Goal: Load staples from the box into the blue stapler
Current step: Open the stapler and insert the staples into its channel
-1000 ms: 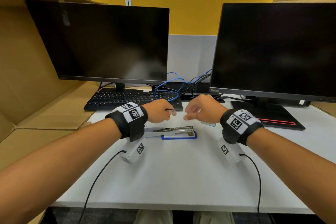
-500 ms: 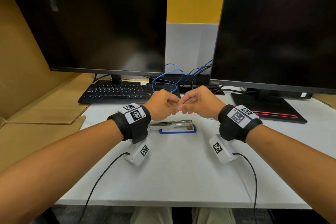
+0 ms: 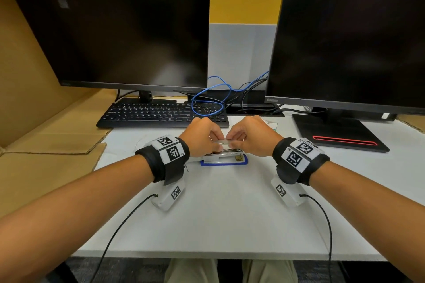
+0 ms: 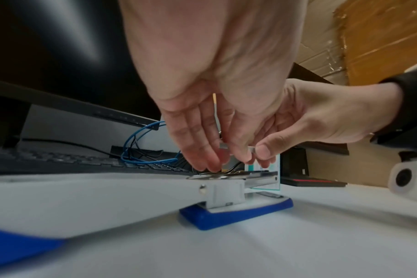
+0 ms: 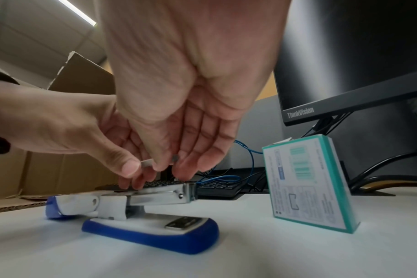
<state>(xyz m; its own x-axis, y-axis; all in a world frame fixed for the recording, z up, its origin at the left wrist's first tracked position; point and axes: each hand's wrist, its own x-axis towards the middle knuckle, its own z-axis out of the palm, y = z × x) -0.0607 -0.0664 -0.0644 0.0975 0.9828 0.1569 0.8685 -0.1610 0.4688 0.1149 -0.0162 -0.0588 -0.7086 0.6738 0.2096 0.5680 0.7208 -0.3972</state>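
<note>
Two dark monitors fill the back of the white desk (image 3: 230,213), the left monitor (image 3: 119,30) and the right monitor (image 3: 349,37) both cut off at the frame edges, with a black keyboard (image 3: 158,112) partly tucked under the left one and blue cable (image 3: 207,101) looped between them. Cardboard (image 3: 34,122) leans along the left side. The blue stapler (image 3: 224,158) lies flat on the desk just in front of the keyboard, swung fully open: blue base down, white top arm folded back to the left, chrome staple channel facing up. From above, the hands cover most of it. The staple box (image 5: 307,182), teal-edged, stands on its side just right of the stapler; its small print is unreadable. Left hand (image 3: 202,138) and right hand (image 3: 253,138) meet directly over the channel, each pinching one end of a short silvery staple strip (image 3: 224,143) between thumb and fingertips, other fingers loosely curled beneath. Whether the strip touches the channel, I cannot tell
</note>
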